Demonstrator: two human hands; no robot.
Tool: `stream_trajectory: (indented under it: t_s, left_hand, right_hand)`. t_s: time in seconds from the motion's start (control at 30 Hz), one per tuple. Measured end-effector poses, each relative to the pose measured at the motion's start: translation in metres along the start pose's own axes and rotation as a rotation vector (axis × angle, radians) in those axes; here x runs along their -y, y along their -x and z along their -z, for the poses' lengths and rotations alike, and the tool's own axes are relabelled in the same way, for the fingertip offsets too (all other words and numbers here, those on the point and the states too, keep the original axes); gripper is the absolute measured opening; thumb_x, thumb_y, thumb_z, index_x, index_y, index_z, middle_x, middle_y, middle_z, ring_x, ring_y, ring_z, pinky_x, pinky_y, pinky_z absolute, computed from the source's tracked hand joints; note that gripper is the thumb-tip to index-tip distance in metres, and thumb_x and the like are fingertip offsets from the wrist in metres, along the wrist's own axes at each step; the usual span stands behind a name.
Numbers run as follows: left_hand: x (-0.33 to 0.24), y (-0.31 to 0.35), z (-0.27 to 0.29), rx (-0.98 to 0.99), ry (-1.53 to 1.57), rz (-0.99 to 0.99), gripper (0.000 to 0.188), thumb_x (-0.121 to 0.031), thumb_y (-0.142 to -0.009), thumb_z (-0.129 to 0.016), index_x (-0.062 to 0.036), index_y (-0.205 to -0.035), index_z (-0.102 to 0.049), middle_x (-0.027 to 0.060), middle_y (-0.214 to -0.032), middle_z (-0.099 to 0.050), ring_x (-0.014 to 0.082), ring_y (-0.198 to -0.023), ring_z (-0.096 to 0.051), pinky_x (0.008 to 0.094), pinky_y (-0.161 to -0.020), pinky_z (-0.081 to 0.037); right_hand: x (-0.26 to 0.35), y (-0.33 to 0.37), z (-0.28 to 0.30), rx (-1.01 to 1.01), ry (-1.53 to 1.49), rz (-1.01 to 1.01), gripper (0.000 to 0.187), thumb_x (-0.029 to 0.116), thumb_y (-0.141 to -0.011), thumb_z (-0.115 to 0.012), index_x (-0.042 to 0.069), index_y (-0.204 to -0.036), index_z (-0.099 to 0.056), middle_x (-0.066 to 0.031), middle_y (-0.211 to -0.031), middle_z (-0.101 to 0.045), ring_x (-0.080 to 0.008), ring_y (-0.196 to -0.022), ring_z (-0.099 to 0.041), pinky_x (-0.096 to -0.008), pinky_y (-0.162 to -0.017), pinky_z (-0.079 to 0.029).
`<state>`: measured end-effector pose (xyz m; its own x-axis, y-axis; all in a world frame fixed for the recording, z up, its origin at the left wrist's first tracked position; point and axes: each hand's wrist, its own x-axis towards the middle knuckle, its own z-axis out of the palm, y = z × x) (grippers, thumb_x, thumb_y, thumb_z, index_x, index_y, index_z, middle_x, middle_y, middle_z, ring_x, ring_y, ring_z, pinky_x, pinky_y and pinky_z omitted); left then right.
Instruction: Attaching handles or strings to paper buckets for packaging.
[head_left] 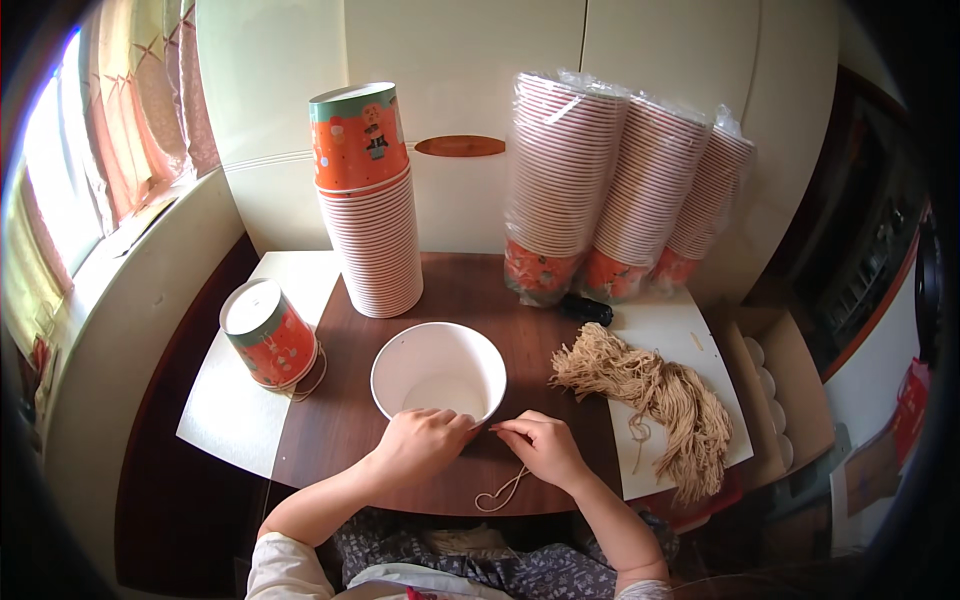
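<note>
A white-lined paper bucket (420, 355) stands with its mouth up on the brown tabletop in front of me. My left hand (428, 440) grips its near rim, with the fingers reaching over into the mouth. Just right of that rim, my right hand (545, 448) pinches the end of a thin beige cord (512, 488). The cord's slack hangs below that hand in a small loop near the table's front edge. My fingers hide where the cord meets the bucket.
An upturned orange and green bucket (275, 335) with cord sits left. Behind rises a tall bucket stack (375, 240). Plastic-wrapped stacks (570, 170) stand back right, near a black object (587, 310). A bundle of beige cords (660, 395) lies right, beside a cardboard box (800, 400).
</note>
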<state>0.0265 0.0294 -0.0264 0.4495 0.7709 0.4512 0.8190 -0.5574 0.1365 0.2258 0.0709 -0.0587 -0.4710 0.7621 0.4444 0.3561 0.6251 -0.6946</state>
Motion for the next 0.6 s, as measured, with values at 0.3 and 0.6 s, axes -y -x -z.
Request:
stream_trajectory:
  t_s: [0.3, 0.6]
  left_hand:
    - [-0.011, -0.006, 0.010, 0.061, 0.064, 0.031, 0.016, -0.025, -0.080, -0.060, -0.0087, -0.080, -0.060, 0.0063, -0.068, -0.060, 0.0215, -0.061, -0.061, 0.0332, -0.052, -0.049]
    - [0.076, 0.009, 0.040, -0.083, 0.296, 0.647, 0.042, -0.020, -0.074, -0.067, -0.0013, -0.109, -0.055, 0.0149, -0.092, -0.060, 0.0255, -0.076, -0.060, 0.0331, -0.070, -0.049]
  right_hand:
    - [0.006, 0.001, 0.009, -0.050, 0.128, -0.015, 0.008, 0.015, -0.079, -0.062, 0.007, -0.079, -0.064, -0.0081, -0.069, -0.059, -0.0256, -0.057, -0.059, -0.0326, -0.049, -0.045]
    - [0.034, -0.007, 0.042, -0.122, -0.120, 0.115, 0.009, 0.006, -0.081, -0.061, 0.000, -0.087, -0.065, -0.0085, -0.067, -0.058, -0.0155, -0.055, -0.054, -0.0256, -0.051, -0.042]
